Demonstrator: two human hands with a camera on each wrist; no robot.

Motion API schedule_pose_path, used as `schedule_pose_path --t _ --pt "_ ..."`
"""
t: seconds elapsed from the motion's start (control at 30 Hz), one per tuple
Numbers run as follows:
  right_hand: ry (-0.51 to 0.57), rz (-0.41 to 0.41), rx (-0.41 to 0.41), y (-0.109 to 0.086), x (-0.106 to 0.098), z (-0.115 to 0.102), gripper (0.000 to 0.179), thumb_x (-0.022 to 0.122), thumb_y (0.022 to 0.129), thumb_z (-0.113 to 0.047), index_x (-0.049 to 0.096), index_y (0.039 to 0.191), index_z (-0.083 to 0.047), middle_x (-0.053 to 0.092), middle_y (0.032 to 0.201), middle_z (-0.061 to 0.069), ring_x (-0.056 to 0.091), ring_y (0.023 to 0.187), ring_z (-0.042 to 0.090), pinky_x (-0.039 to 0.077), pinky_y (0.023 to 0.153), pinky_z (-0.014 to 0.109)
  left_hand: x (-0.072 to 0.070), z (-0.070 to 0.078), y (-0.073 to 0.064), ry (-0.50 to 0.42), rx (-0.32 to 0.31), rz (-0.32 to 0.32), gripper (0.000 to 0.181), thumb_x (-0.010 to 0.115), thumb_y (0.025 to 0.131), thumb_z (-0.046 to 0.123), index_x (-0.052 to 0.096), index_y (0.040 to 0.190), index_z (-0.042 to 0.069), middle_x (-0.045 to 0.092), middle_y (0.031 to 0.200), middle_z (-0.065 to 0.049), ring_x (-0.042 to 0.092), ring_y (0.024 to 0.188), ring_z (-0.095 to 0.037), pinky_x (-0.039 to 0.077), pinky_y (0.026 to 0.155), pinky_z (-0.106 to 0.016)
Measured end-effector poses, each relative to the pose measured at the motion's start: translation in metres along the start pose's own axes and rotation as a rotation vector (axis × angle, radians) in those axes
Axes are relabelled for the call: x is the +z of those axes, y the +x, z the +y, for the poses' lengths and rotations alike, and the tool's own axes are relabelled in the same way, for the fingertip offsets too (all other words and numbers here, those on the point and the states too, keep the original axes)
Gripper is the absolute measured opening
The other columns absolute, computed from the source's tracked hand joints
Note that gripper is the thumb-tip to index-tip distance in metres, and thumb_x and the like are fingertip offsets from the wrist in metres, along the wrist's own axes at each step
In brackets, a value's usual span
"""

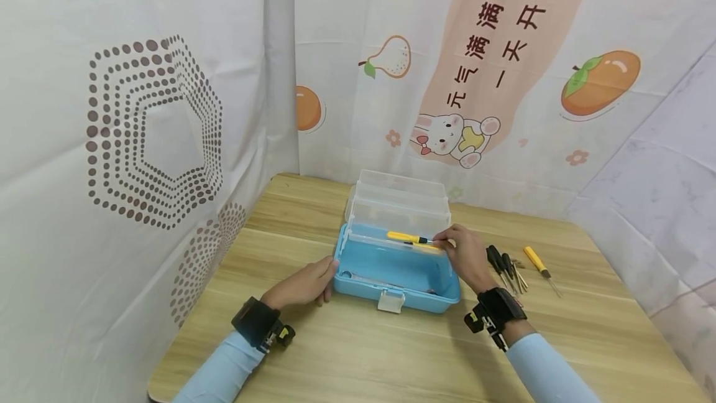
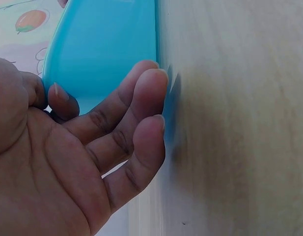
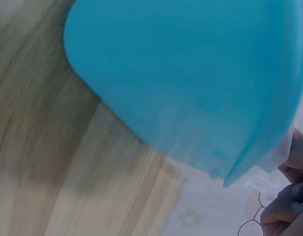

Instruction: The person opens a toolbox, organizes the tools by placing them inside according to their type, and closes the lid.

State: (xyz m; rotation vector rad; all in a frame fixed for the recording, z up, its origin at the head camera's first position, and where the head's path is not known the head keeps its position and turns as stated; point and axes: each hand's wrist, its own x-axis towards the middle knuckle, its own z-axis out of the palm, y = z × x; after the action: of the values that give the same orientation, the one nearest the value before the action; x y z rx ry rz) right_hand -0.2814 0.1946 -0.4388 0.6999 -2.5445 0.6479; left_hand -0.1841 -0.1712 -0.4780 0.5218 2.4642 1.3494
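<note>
A light-blue toolbox [image 1: 363, 291] stands with its clear lid [image 1: 399, 191] raised at the back and a clear tray [image 1: 363, 240] inside. My right hand [image 1: 467, 257] pinches a yellow-handled screwdriver [image 1: 404, 237] by its shaft, the handle pointing left over the tray. Just under it shows another yellow handle [image 1: 429, 247]. My left hand [image 1: 302, 283] is at the box's left end, thumb and index finger at the rim. In the left wrist view, the other fingers [image 2: 150, 93] bend loosely by the blue wall. The right wrist view catches only a few right-hand fingers [image 3: 284, 206] beyond the box's end.
Right of the box lie black-handled screwdrivers [image 1: 495, 260], some thin brass-coloured pieces [image 1: 520, 277] and another yellow screwdriver [image 1: 535, 259]. A slim metal tool with a ring end [image 1: 346, 274] lies on the box floor. White printed curtains [image 1: 335, 142] enclose the wooden table [image 1: 380, 359].
</note>
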Motion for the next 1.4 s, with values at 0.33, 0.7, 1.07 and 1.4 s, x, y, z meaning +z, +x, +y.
schedule_pose_path --t 0.33,0.7,1.07,1.4 --pt "0.055 0.012 0.003 -0.003 0.002 0.004 0.01 0.071 0.097 -0.007 0.08 0.102 -0.009 0.069 0.097 0.008 0.064 0.079 0.025 0.05 0.063 0.045 0.0 0.0 0.001 -0.004 0.0 -0.005 0.045 0.02 0.115 0.041 0.05 0.105 0.009 0.065 0.078 -0.009 0.063 0.064 -0.023 0.053 0.062 -0.034" --pt "0.054 -0.057 0.39 -0.038 -0.057 0.078 0.033 0.064 0.104 -0.022 0.069 0.124 0.002 0.069 0.11 0.028 0.067 0.086 0.036 0.048 0.061 0.035 0.0 -0.002 -0.003 -0.015 0.001 -0.005 0.045 0.019 0.115 0.041 0.05 0.107 0.009 0.066 0.08 -0.011 0.064 0.066 -0.024 0.055 0.064 -0.035" --pt "-0.114 -0.366 0.773 -0.11 -0.101 0.19 0.075 0.054 0.103 -0.044 0.035 0.142 0.017 0.036 0.134 0.05 0.034 0.116 0.07 0.044 0.083 0.071 -0.003 -0.003 0.001 -0.024 -0.005 -0.01 0.044 0.02 0.115 0.043 0.05 0.107 0.011 0.065 0.078 -0.01 0.062 0.064 -0.024 0.053 0.062 -0.034" --pt "-0.147 -0.351 0.714 -0.12 -0.105 0.197 0.049 0.06 0.103 -0.035 0.069 0.103 0.013 0.065 0.077 0.017 0.057 0.07 0.032 0.045 0.059 0.041 -0.003 -0.009 0.002 -0.035 -0.005 -0.023 0.048 0.02 0.113 0.049 0.051 0.108 0.012 0.065 0.079 -0.009 0.062 0.064 -0.023 0.052 0.062 -0.034"
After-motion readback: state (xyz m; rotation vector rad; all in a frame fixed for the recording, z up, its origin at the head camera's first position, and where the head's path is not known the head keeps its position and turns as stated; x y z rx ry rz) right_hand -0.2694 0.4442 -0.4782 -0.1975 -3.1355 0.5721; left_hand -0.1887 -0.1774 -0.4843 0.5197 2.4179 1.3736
